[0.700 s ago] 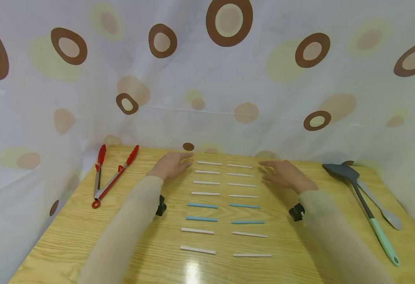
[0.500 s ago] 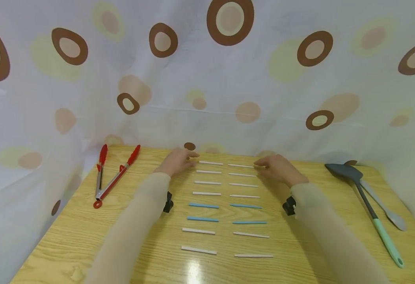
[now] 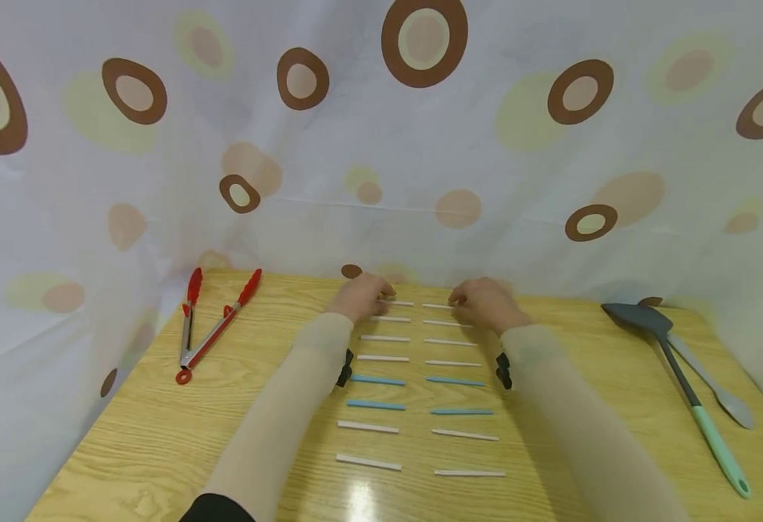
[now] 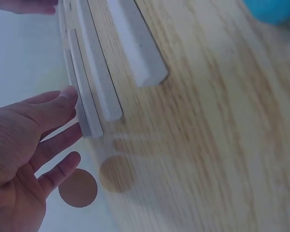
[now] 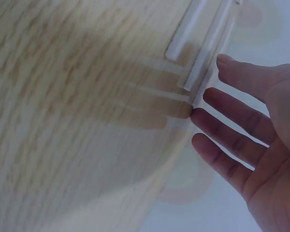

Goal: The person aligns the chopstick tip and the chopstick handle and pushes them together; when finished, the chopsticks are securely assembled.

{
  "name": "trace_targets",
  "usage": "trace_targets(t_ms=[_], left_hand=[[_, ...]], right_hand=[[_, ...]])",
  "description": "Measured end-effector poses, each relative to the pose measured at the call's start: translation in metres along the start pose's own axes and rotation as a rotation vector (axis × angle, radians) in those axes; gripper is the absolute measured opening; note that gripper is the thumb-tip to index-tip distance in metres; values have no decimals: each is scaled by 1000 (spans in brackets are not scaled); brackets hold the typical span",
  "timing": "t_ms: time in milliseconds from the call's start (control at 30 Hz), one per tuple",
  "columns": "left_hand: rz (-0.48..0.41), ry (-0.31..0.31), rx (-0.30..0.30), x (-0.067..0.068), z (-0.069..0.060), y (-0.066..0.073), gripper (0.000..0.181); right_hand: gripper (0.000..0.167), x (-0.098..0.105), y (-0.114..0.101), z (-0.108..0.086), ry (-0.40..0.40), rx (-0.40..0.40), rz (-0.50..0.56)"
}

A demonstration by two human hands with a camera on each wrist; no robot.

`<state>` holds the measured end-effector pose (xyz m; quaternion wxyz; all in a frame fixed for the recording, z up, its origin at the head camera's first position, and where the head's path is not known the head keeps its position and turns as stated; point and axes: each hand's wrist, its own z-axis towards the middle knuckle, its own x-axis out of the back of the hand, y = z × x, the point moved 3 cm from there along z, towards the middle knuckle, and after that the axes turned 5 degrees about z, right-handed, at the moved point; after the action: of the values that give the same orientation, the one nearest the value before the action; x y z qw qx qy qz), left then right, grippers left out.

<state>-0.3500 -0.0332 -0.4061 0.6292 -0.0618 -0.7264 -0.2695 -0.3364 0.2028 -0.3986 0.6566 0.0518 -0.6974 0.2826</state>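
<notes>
Two columns of thin sticks, white with several blue ones, lie crosswise on the wooden table. My left hand (image 3: 360,297) is at the outer end of the farthest white stick on the left (image 3: 401,303). In the left wrist view its thumb overlaps that stick, fingers loosely bent; contact is unclear. Opposite, my right hand (image 3: 488,301) hovers by the outer end of the farthest right white stick (image 3: 438,306). The right wrist view has those fingers (image 5: 232,140) extended and apart from the thumb, with a fingertip beside the stick's end. Both stick rows still lie flat.
Red-tipped tongs (image 3: 218,330) lie spread at the table's left. On the right are a dark spatula with a mint handle (image 3: 720,449) and a grey spoon (image 3: 714,388). A patterned cloth (image 3: 381,145) hangs behind the table's far edge.
Both hands have moved inward over the table, the left one rightward and the right one leftward, to the outer ends of the farthest sticks. The sticks look unmoved.
</notes>
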Motion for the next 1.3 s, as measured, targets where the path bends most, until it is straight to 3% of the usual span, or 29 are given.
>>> trace_targets(t_ms=[433, 633, 800, 967, 1200, 1300], left_hand=[[122, 5, 23, -1, 4, 1, 19], [122, 31, 2, -3, 7, -1, 13], [58, 29, 2, -1, 5, -5, 10], [9, 39, 4, 4, -3, -8, 10], [-89, 125, -114, 20, -22, -2, 11], [-147, 156, -157, 25, -30, -1, 17]], right_hand=[[10, -9, 3, 8, 39, -25, -75], [6, -11, -1, 10, 47, -3, -140], [6, -14, -2, 10, 24, 11, -195], [8, -6, -2, 1, 11, 11, -114], [12, 15, -5, -31, 79, 124, 15], [21, 24, -6, -45, 111, 161, 10]])
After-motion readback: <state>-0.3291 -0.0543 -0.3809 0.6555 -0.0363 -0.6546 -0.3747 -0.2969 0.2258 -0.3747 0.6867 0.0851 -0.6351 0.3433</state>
